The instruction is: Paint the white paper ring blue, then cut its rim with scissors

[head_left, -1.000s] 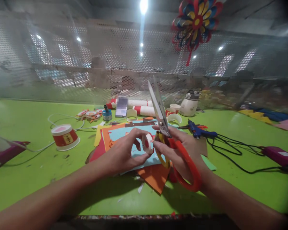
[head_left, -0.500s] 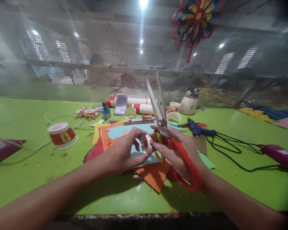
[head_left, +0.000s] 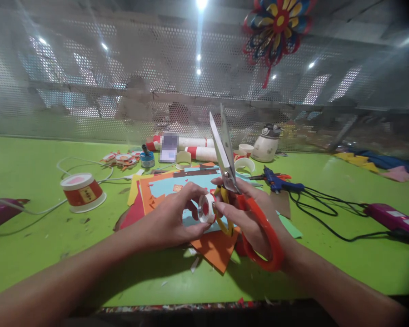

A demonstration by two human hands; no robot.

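My left hand (head_left: pixel 172 213) pinches a small white ring (head_left: pixel 211 209) with red showing in it, thumb below and fingers above. Whether it is tape or cut paper I cannot tell. My right hand (head_left: pixel 255 211) holds large scissors (head_left: pixel 221 150) by an orange-red handle, blades pointing up and slightly apart. Fingertips of that hand touch the ring's right side. A yellow loop (head_left: pixel 228 225) hangs beneath those fingers; whether it belongs to the scissors is unclear. Below both hands lies a pile of coloured paper, with an orange sheet (head_left: pixel 216 252) nearest me.
A red-and-white paper cup (head_left: pixel 83 193) stands upside down at left. Behind the paper are a blue glue bottle (head_left: pixel 147 158), stacked cups (head_left: pixel 201 153) and a white flask (head_left: pixel 266 144). A blue glue gun (head_left: pixel 281 181) trails black cords toward a purple device (head_left: pixel 393 220) at right.
The white ring has turned between my fingers, so more of its outer side and red centre show. The scissors stay in my right hand. The whole view has shifted slightly.
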